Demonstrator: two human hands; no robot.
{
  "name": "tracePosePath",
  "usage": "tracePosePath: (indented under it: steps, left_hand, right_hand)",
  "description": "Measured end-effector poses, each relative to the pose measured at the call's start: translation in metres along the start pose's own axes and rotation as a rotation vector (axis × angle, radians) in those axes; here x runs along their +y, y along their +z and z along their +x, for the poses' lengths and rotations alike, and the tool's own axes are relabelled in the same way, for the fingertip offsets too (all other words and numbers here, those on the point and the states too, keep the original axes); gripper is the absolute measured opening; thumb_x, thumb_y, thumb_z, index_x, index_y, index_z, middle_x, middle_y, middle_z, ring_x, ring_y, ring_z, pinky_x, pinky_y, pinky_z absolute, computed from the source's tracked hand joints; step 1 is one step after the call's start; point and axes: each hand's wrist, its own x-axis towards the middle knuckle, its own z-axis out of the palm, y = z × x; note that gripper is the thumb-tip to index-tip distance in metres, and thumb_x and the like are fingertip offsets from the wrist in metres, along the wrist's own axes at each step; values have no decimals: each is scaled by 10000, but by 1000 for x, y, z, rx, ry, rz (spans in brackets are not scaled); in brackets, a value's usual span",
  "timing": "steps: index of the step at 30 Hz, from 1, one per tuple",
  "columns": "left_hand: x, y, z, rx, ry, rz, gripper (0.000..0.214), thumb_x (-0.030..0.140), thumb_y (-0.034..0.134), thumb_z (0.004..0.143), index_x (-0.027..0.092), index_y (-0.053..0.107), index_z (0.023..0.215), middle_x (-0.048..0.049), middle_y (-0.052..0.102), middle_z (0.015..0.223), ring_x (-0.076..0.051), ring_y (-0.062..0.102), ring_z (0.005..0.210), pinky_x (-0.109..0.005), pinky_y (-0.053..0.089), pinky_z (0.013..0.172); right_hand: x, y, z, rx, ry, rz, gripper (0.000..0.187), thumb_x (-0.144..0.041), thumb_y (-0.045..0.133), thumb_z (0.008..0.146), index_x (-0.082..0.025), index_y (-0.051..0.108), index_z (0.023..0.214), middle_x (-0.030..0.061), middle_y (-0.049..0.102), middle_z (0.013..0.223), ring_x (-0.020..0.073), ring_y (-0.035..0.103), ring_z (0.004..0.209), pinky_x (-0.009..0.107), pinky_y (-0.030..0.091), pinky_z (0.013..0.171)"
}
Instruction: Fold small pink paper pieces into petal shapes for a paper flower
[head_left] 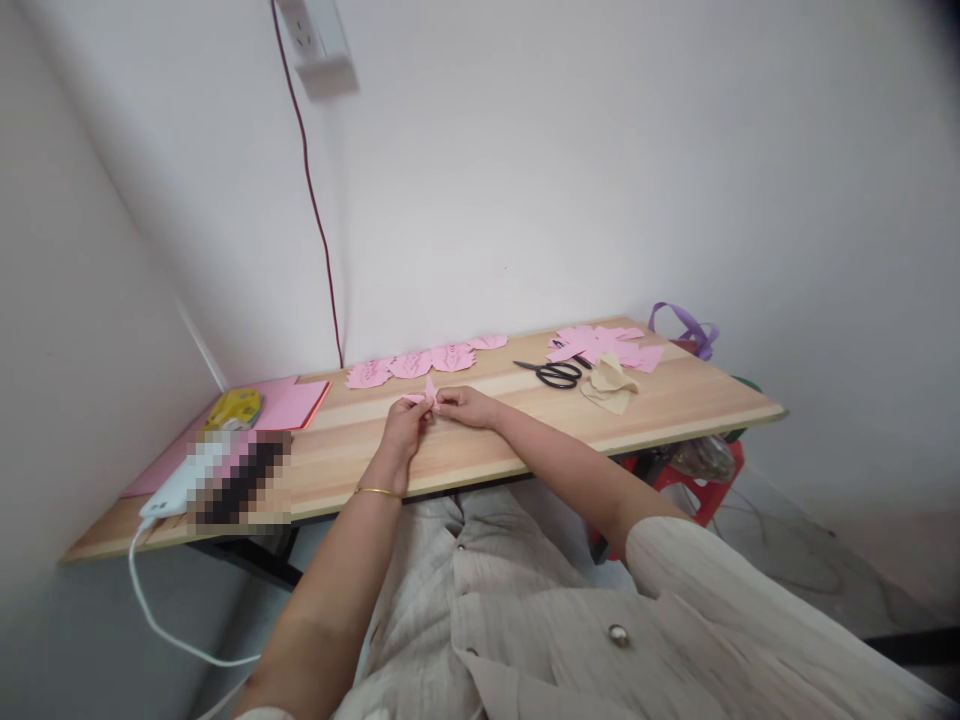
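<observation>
Working small pink paper piece (430, 387) between both hands, over table (675, 405), just short of pink cutouts (453, 358). Left hand (405, 427) pinches it; right hand (466, 406) grips its other side. Folding or shaping step, I'd say; next move seemingly calls for steady, light fingertips.
</observation>
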Motion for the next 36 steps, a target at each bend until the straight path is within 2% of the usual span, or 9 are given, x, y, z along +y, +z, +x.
tracePosePath:
  steps: [8, 14, 20, 25, 32, 36]
  left_hand:
    - [-2, 1, 1, 0, -18, -17, 247, 316, 769, 584, 135, 604, 612, 6, 543, 530, -74, 443, 484, -222, 354, 517]
    - [0, 2, -1, 2, -27, -11, 287, 344, 784, 574, 140, 618, 688, 18, 559, 573, -77, 468, 519, -218, 369, 544]
    - [-4, 3, 0, 72, 1, 2, 290, 352, 772, 586, 156, 590, 697, 30, 568, 593, -84, 488, 532, -217, 380, 553]
    - [-8, 3, 1, 16, 72, 101, 290, 378, 760, 621, 144, 616, 713, -7, 629, 705, -106, 542, 641, -229, 426, 636]
    - [-5, 7, -3, -56, 16, 69, 374, 404, 799, 579, 140, 608, 764, -38, 655, 725, -143, 597, 660, -264, 460, 622]
    - [-2, 9, -4, -39, 2, 46, 378, 378, 821, 546, 133, 610, 743, -32, 648, 666, -124, 580, 602, -256, 452, 605]
  right_hand:
    - [5, -2, 0, -14, 12, 7, 319, -446, 513, 838, -142, 582, 774, -33, 467, 645, 101, 392, 621, 225, 326, 612]
    - [6, -2, 2, 126, 43, 5, 307, -435, 565, 784, -139, 565, 699, -25, 513, 662, 105, 433, 658, 230, 349, 650]
    - [8, -2, 1, 153, 86, 82, 320, -442, 653, 715, -137, 580, 780, -20, 558, 703, 102, 466, 652, 235, 369, 636]
    - [1, -3, 3, 286, 59, 74, 279, -415, 630, 731, -146, 558, 747, 5, 593, 743, 126, 523, 716, 272, 417, 724]
    - [-4, -5, 1, 233, 67, 95, 240, -382, 584, 769, -155, 530, 711, 2, 589, 692, 128, 537, 681, 274, 428, 702]
    - [0, -4, 1, 225, 72, 109, 241, -379, 616, 751, -158, 529, 709, -8, 581, 680, 125, 532, 675, 267, 427, 695]
